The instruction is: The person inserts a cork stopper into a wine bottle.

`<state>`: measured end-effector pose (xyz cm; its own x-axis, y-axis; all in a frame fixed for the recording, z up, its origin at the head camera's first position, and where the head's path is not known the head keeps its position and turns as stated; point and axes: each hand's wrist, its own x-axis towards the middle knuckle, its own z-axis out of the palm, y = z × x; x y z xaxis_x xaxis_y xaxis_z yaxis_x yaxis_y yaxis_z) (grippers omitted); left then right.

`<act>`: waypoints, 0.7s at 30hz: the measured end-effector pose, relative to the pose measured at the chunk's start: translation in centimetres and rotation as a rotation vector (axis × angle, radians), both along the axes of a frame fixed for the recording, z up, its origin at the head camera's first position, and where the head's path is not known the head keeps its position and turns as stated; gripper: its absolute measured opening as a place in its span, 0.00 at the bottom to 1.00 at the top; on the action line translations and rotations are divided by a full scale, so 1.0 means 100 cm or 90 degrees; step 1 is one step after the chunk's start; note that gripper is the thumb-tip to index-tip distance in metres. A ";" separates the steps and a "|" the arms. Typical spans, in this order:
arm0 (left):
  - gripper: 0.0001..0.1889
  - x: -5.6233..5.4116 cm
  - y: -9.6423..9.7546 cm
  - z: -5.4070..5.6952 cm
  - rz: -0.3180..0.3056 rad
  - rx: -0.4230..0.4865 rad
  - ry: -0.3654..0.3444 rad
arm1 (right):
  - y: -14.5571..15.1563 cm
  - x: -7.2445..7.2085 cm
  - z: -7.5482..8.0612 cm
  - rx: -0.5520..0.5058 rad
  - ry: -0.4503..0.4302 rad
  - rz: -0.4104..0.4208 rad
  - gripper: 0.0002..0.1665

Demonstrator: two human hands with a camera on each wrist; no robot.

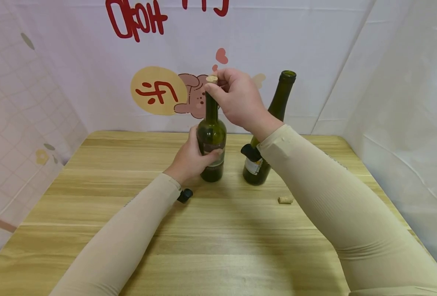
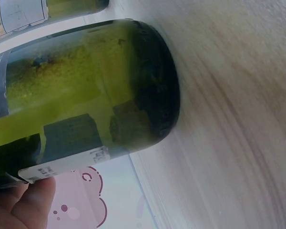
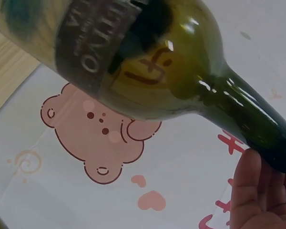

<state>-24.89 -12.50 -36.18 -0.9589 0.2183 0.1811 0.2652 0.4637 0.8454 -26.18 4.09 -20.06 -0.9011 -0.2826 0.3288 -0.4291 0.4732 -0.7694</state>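
A dark green wine bottle [image 1: 211, 133] stands upright on the wooden table. My left hand [image 1: 194, 158] grips its body around the label, the thumb across the near side. A pale cork [image 1: 212, 78] sits at the bottle's mouth, and my right hand [image 1: 240, 96] pinches it there between thumb and fingers. How deep the cork goes is hidden by the thumb. In the right wrist view the fingers [image 3: 248, 186] lie by the top of the bottle neck [image 3: 257, 114]. The left wrist view has the bottle's base [image 2: 157, 86] down on the tabletop.
To the right stands a second green wine bottle [image 1: 282, 96] with an uncorked mouth, partly behind my right forearm. A loose cork [image 1: 285, 200] lies on the table [image 1: 218, 246] near that forearm. A printed white cloth [image 1: 296, 37] hangs behind the table.
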 end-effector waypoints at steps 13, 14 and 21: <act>0.51 0.001 0.001 0.001 -0.004 0.005 0.000 | 0.001 0.001 0.003 0.014 -0.014 -0.005 0.17; 0.51 0.001 0.001 0.001 -0.004 0.005 -0.001 | 0.001 0.001 0.003 0.013 -0.013 -0.005 0.17; 0.50 0.002 0.001 0.003 -0.002 0.012 -0.004 | 0.001 0.003 0.002 0.005 -0.015 -0.003 0.18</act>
